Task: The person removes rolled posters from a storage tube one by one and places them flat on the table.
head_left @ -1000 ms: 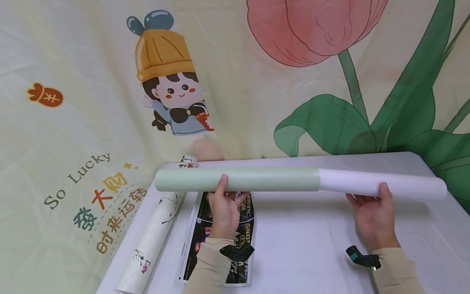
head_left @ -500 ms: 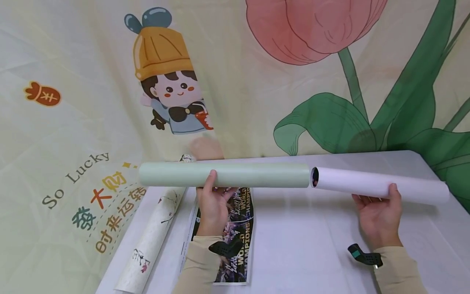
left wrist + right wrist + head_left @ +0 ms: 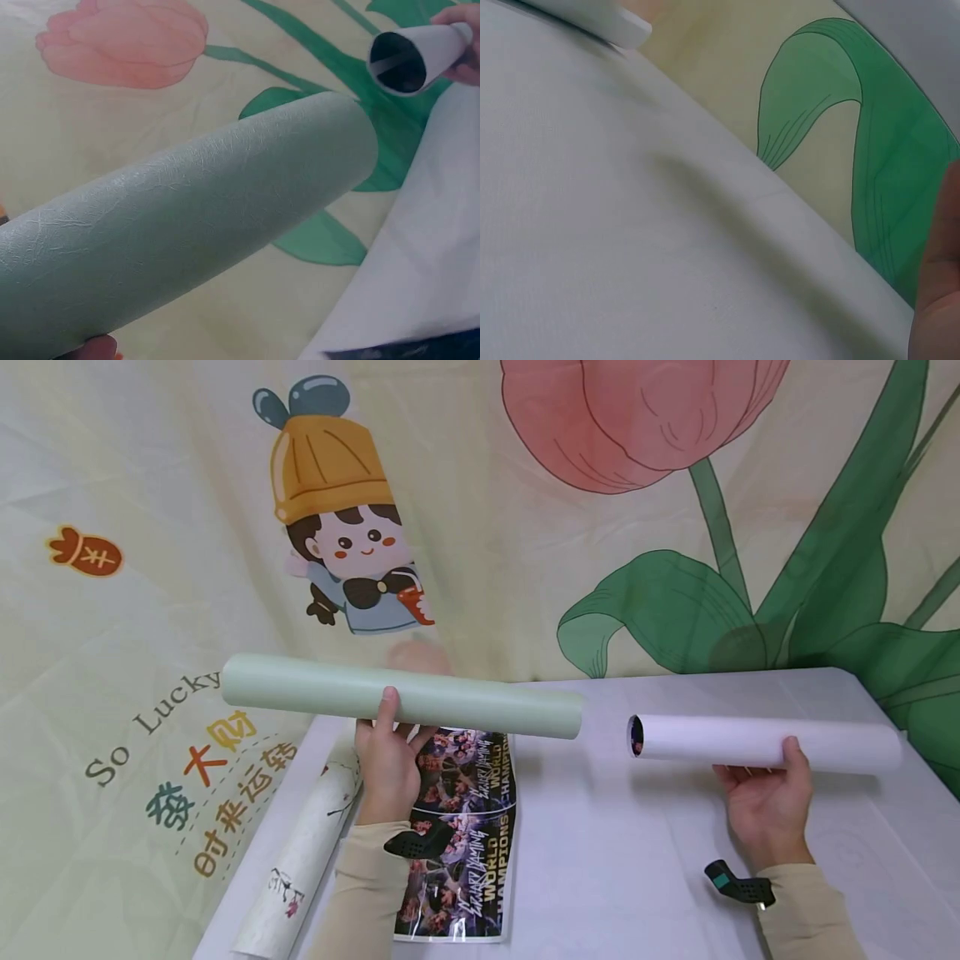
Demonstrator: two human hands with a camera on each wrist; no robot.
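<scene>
My left hand (image 3: pixel 390 768) grips a pale green paper roll (image 3: pixel 480 700) near its middle, thumb in front and fingers beneath. The roll is held in the air, its left end tilted up, and fills much of the left wrist view, where its surface looks finely creased. To the right, my right hand (image 3: pixel 772 802) holds a shorter white poster roll (image 3: pixel 705 742) nearly level above the table. Its open left end shows a dark printed inside, also visible in the left wrist view. A gap separates the two rolls.
On the white-covered table (image 3: pixel 600 877), a white floral roll (image 3: pixel 300 860) lies slantwise at the left. Beside it a flat dark printed poster (image 3: pixel 465 860) lies partly under my left forearm. A curtain (image 3: pixel 480 527) with a tulip and cartoon print hangs behind.
The two rolls, end to end a second ago, have come apart. My left hand has moved left and raised the green roll's left end. The white roll has levelled slightly.
</scene>
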